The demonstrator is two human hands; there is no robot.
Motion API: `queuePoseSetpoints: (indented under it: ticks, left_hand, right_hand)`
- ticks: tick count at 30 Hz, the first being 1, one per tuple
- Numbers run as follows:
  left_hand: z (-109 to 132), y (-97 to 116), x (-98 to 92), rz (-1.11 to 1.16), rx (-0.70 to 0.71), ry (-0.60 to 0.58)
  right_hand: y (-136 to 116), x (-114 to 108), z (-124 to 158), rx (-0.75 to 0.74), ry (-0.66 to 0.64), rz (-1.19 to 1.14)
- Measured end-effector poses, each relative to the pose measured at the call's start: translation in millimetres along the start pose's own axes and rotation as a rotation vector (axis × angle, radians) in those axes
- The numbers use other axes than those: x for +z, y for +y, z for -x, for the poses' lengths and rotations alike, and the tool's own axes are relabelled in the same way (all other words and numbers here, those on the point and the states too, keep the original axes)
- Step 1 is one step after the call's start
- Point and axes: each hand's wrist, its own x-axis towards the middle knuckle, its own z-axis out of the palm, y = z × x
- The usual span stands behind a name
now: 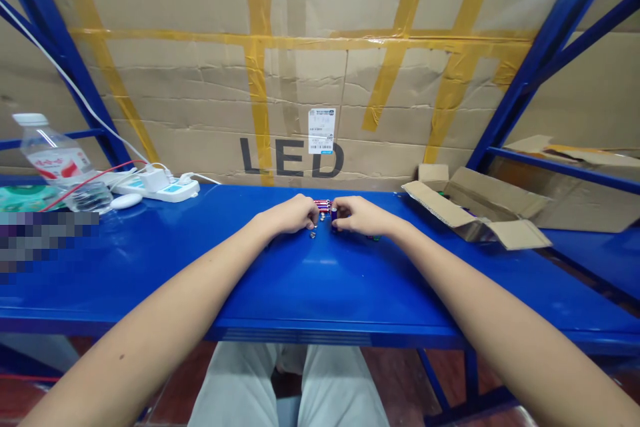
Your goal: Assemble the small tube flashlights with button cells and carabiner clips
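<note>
My right hand is closed around a small dark purple battery, upright with a pale top end. To its left, my left hand has its fingers pinched together low over the table; what they hold, if anything, is too small to make out. Small shiny metal pieces lie just below the left fingertips, and another metal piece sits between the hands. Behind them, a row of red and purple batteries lies partly hidden by both hands. Something small and green shows under my right wrist.
On the blue table, an open cardboard box stands at right. At left are a water bottle, a white power strip with cables, and a white oval object. A large cardboard sheet marked LED closes off the back.
</note>
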Motion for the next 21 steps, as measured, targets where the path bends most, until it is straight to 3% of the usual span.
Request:
queuePoseSetpoints:
  ticks: [7,14,21]
  left_hand:
    - [-0.1,-3.3,-2.6,0.042,-0.038,-0.018]
    - [1.2,7.1,-11.9,0.153,0.166,0.348]
    - [0.1,16.5,-4.6,0.176,0.241,0.386]
  right_hand:
    - [1.4,1.1,0.0,-0.008,-0.009,-0.027]
    - [2.5,2.8,-0.6,-0.039,-0.002,-0.082]
    - [5.7,3.1,-1.5,-0.04,-0.002,-0.077]
